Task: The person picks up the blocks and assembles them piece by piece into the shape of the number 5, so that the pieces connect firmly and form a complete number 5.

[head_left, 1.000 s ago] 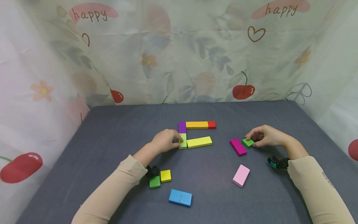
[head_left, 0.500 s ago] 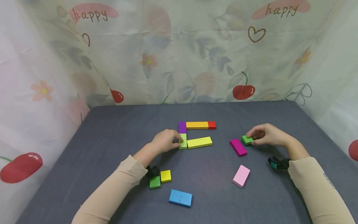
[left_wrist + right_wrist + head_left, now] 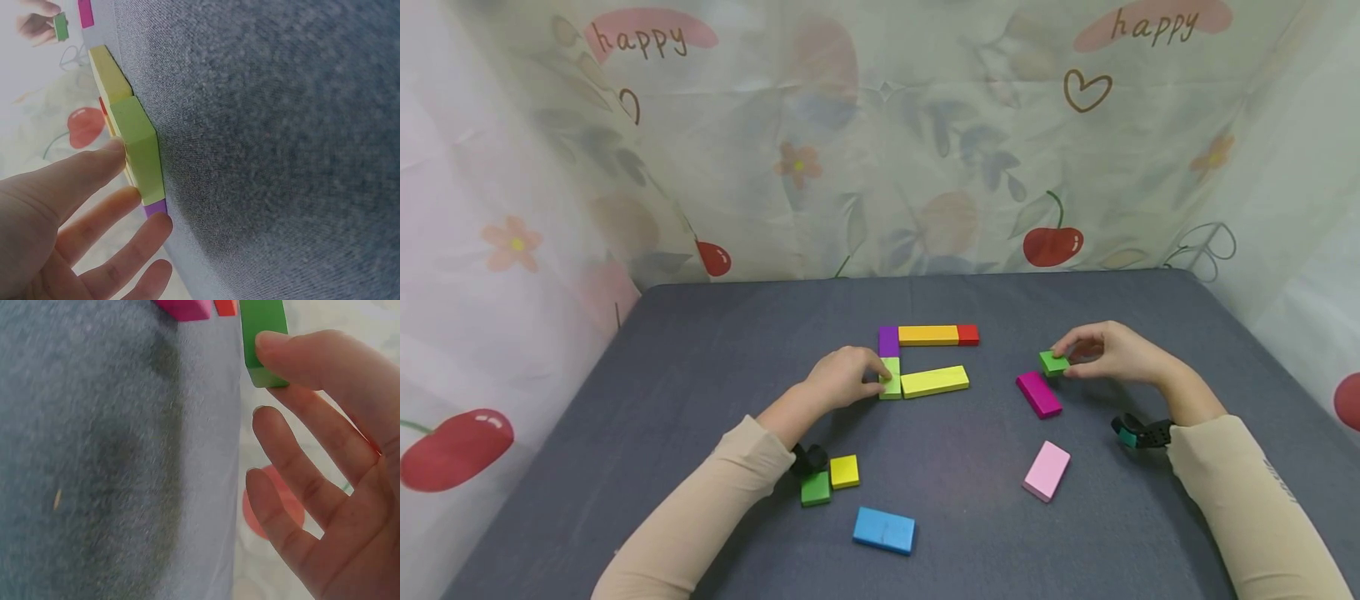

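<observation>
Nearest on the grey tabletop (image 3: 715, 333) lie a blue block (image 3: 883, 530), a dark green square (image 3: 815, 488) touching a yellow square (image 3: 844, 471), and, to the right, a pink block (image 3: 1047, 471).

Further in, the left hand (image 3: 844, 379) rests with fairly straight fingers against the lime block (image 3: 891, 377), steadying it by its left edge rather than gripping it; the left wrist view shows a fingertip (image 3: 112, 150) on that block's side. The lime block touches the long yellow bar (image 3: 935, 381) to its right and the purple square (image 3: 888, 341) beyond it.

To the right, the right hand (image 3: 1108, 354) pinches a small green block (image 3: 1053, 362) between thumb and fingertips, lifted clear of the cloth, just beyond the magenta block (image 3: 1038, 393).

Farthest are the orange bar (image 3: 928, 335) and the red square (image 3: 967, 334), in line with the purple square.

The step in hand looks like carrying the green block toward the figure. The next move would probably call for bringing it leftward and setting it flush against a laid piece without nudging the others.
</observation>
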`<state>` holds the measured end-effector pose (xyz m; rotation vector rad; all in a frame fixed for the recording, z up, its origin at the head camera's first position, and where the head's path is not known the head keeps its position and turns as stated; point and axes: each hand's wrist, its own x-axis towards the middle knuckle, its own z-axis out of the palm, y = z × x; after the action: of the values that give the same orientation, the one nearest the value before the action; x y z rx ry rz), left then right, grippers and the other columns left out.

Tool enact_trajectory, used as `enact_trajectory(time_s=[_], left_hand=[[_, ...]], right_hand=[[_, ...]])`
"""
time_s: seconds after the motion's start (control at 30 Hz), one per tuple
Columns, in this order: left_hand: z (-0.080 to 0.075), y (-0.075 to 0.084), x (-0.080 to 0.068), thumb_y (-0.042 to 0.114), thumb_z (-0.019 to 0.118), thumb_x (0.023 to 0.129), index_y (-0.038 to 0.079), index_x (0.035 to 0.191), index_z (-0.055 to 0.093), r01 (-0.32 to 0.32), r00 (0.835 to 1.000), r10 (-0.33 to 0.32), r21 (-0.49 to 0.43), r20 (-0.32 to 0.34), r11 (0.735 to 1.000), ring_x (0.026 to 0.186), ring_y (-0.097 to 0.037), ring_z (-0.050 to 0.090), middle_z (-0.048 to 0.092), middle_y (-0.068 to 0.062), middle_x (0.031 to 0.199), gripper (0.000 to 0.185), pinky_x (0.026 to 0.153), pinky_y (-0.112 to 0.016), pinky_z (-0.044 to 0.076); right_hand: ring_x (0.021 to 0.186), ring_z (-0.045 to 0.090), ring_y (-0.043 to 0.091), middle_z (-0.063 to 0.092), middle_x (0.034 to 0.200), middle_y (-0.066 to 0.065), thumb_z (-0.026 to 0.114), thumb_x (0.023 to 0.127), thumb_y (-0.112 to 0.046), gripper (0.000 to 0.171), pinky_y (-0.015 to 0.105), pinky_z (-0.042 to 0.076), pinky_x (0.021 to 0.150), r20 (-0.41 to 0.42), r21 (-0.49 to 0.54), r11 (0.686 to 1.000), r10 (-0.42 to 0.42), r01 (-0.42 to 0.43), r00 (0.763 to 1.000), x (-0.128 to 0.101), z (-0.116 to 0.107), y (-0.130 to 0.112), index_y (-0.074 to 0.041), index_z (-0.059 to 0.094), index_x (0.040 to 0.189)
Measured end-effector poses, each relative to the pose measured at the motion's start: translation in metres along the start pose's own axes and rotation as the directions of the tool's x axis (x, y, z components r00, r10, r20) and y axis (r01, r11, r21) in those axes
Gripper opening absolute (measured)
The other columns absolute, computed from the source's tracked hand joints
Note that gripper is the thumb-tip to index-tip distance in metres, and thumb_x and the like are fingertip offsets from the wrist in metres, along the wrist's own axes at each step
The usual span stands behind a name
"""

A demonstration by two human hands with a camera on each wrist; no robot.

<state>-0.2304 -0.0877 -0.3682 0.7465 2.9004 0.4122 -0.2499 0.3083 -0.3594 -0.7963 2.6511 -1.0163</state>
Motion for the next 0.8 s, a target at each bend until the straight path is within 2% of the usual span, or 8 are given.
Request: enact_trajectory(time_s=[0.27,0.57,0.8], left_hand=[[0.001,-0.001,0.0,0.019,0.07,0.084,0.016,0.105,0.073,-0.002,1.0,0.002,-0.006,-0.004,1.0,0.11,-0.018,0.061,0.069,0.0,0.111,0.021,0.096,-0.035,0.048],[0.0,0.0,-0.001,0.018,0.07,0.084,0.016,0.105,0.073,0.001,1.0,-0.001,-0.008,-0.001,1.0,0.11,-0.018,0.061,0.069,0.0,0.111,0.022,0.096,-0.035,0.048],[-0.001,0.002,-0.001,0.019,0.07,0.084,0.016,0.105,0.073,0.005,1.0,-0.005,-0.005,-0.001,1.0,0.111,-0.018,0.061,0.069,0.0,0.111,0.021,0.097,-0.035,0.048]], right_hand=[[0.088,0.063,0.001,0.068,0.103,0.009,0.074,0.078,-0.014,0.026,0.017,0.051,0.08,-0.013,-0.033,0.999,-0.019,0.019,1.0,0.006,0.004,-0.011,-0.009,0.068,0.103],[0.092,0.066,0.017,0.069,0.105,0.007,0.074,0.079,-0.014,0.025,0.041,0.053,0.087,0.006,-0.054,0.999,-0.002,0.003,1.0,0.015,0.01,-0.024,-0.01,0.069,0.103],[0.093,0.065,0.02,0.069,0.104,0.007,0.073,0.079,-0.011,0.025,0.046,0.051,0.089,0.031,-0.067,0.998,-0.008,0.01,0.999,0.024,0.018,-0.029,-0.01,0.068,0.103]])
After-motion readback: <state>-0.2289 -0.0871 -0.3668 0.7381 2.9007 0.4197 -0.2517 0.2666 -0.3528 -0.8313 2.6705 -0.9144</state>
